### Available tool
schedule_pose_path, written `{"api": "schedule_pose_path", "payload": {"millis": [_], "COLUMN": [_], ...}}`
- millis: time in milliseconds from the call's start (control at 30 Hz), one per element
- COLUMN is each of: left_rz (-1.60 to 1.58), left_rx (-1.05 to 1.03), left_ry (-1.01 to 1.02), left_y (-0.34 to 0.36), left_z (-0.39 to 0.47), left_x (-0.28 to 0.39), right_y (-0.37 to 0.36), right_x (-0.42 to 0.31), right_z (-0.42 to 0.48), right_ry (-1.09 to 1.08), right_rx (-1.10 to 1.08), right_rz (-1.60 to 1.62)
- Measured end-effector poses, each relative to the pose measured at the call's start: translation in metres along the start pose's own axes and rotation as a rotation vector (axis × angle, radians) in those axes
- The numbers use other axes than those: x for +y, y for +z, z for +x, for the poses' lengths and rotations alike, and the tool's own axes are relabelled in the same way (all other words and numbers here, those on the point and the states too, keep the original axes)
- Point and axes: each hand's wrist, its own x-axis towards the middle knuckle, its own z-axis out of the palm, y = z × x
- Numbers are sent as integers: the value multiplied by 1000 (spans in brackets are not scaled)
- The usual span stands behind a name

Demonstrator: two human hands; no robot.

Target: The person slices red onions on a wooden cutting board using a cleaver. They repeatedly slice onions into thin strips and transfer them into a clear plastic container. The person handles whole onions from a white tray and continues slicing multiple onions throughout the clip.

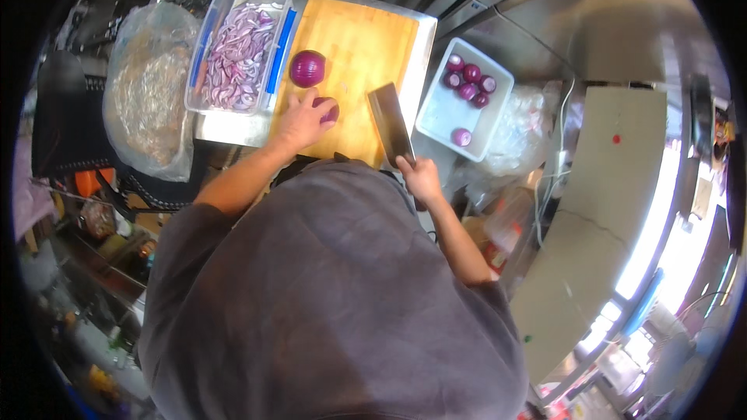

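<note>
My left hand (304, 121) is closed around a red onion piece (330, 111) on the wooden cutting board (362, 35). Just beyond it on the board lies another red onion piece (307, 69), rounded side up. My right hand (420, 178) grips the handle of a cleaver (392, 122), whose broad blade extends over the board's right edge area. Left of the board, sliced red onion (239, 55) fills much of a clear plastic container with blue side clips (282, 52). Several peeled red onions (471, 73) sit in a white plastic tub (442, 143) on the right.
A large clear plastic bag (149, 93) with unclear contents lies left of the container. Crumpled clear plastic (519, 128) is beside the tub. A white cable (561, 122) runs down at the right, near a pale panel (607, 186). The board rests on a metal surface (227, 130).
</note>
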Motion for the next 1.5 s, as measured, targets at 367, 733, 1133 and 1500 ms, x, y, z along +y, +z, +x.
{"api": "schedule_pose_path", "payload": {"millis": [367,733,1133,1500], "left_rz": [-20,-4,-30,-51], "left_rx": [162,-453,-525,-456], "left_ry": [104,627,590,614], "left_y": [0,-41,-44,-45], "left_z": [-5,65,81,75], "left_x": [-13,-30,-18,-25], "right_y": [60,73,45,52], "right_x": [-45,-37,-46,-61], "right_z": [57,75,54,49], "right_ry": [-101,-218,-166,-129], "right_rx": [-37,-60,-101,-112], "right_rz": [62,-9,27,-1]}}
